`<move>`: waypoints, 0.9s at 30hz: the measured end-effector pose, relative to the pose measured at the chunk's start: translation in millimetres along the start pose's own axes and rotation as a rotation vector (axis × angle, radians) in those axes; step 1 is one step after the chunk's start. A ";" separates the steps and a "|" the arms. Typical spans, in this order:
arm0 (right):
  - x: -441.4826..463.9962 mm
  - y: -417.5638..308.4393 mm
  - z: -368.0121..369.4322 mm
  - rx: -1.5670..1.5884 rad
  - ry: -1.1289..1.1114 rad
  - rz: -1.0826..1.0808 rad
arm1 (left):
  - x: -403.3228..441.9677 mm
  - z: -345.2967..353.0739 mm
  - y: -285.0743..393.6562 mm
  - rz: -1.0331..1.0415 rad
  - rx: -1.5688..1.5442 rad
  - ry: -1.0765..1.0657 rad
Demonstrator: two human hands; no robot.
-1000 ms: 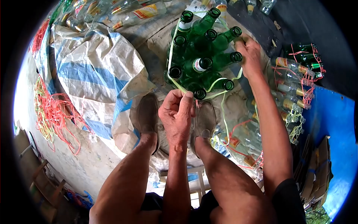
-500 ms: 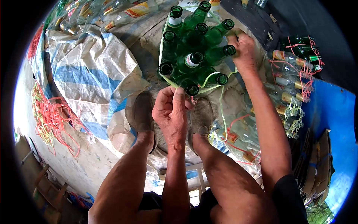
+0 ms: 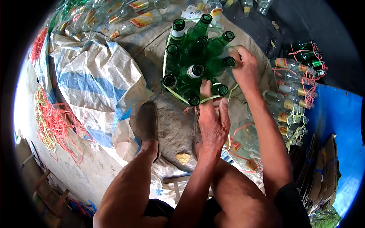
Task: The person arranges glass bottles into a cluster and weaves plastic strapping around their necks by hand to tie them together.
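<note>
Green bottles (image 3: pixel 196 71), grouped upright, mouths up, set on the floor covering (image 3: pixel 171 133) beyond the feet; a yellow-green strap (image 3: pixel 164 60) passed around the cluster; the left hand (image 3: pixel 213 127) placed at its near side, fingers parted against the bottles and strap, a firm hold not discernible; the right hand (image 3: pixel 246 72) placed by the outer bottles, fingers bent, any grasp not discernible. Clear bottles (image 3: pixel 289 81), bound with pink ties, laid at right; a striped woven sheet (image 3: pixel 91 79), crumpled, spread at left; a tangle of pink and yellow-green twine (image 3: pixel 57 123) heaped beside it.

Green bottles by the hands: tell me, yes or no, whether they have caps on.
No, the green bottles show open, uncapped mouths.
</note>
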State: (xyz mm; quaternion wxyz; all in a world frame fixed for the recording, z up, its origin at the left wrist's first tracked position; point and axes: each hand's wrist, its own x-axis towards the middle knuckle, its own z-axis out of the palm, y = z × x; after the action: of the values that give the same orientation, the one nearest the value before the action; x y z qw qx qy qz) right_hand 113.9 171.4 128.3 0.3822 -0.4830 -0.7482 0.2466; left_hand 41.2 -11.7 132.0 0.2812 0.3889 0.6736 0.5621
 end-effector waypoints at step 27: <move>-96.1 -64.0 -29.3 -0.252 0.063 -0.044 | 14.5 -0.8 -7.9 0.111 -0.011 0.094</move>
State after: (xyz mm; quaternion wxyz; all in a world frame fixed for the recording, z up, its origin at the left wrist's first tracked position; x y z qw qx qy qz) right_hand 126.7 57.5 160.7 0.3469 -0.5184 -0.7712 0.1269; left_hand 31.1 -0.5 125.3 0.2195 0.3972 0.6604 0.5982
